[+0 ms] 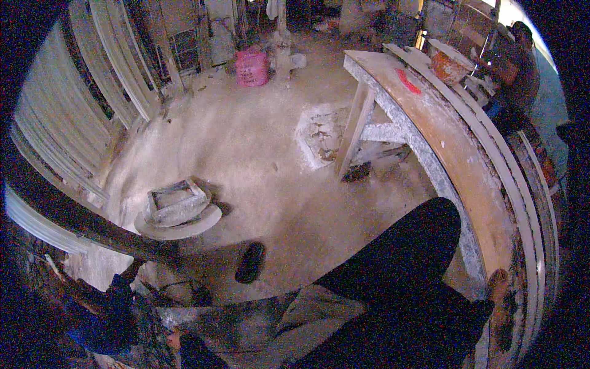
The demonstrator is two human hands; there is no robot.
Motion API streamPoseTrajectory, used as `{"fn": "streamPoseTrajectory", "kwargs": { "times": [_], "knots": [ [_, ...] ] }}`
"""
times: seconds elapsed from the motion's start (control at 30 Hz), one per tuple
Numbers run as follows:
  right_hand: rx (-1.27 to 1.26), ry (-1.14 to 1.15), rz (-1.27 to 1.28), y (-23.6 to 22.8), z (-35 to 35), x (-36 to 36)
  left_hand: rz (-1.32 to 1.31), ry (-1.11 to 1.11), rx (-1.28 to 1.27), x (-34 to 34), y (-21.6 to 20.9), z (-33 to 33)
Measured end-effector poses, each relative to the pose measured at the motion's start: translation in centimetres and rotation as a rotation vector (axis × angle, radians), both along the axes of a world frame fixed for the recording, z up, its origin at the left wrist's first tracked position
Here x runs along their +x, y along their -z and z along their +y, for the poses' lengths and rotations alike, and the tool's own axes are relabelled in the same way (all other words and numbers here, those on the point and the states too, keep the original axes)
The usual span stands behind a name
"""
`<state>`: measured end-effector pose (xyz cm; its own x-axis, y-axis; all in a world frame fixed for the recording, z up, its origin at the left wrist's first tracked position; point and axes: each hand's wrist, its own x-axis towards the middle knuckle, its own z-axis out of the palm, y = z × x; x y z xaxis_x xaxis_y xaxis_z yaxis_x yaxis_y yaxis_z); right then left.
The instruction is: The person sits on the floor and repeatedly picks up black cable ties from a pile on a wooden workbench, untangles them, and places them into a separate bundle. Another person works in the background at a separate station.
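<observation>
At the lower right my right hand [498, 286] rests on the near part of a long wooden bench [467, 160], beside its inner edge. It is dim and small here, and its fingers do not show clearly. Low on the left, next to a dark sleeve, my left hand [174, 340] shows only as a small patch; what it touches, if anything, is lost in the dark. My dark-clothed legs [393, 258] stretch across the lower middle, with grey-brown cloth [316, 313] beside them. Farther along the bench lies a bright red piece [407, 80].
One person [522, 74] stands behind the bench near an orange bucket [450, 65]; another in blue [101, 317] is at lower left. A square frame on a round base [178, 209], a pink sack [252, 67] and a white-rimmed patch [319, 136] are on the dusty floor. Long pale mouldings [117, 61] lean left.
</observation>
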<state>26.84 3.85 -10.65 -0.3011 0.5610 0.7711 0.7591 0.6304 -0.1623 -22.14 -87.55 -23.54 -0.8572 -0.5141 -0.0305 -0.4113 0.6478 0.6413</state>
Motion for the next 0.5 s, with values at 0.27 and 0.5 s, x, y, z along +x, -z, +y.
{"fn": "streamPoseTrajectory", "kwargs": {
  "times": [0.27,0.5],
  "knots": [
    [-0.173,0.113,0.012,-3.2,-3.5,-0.1,0.126,-0.140,0.086,-4.1,3.3,-3.8],
    [-0.342,0.218,0.046,-10.7,-9.4,-4.9,0.566,0.333,0.453,-17.3,2.7,5.7]
  ]
}}
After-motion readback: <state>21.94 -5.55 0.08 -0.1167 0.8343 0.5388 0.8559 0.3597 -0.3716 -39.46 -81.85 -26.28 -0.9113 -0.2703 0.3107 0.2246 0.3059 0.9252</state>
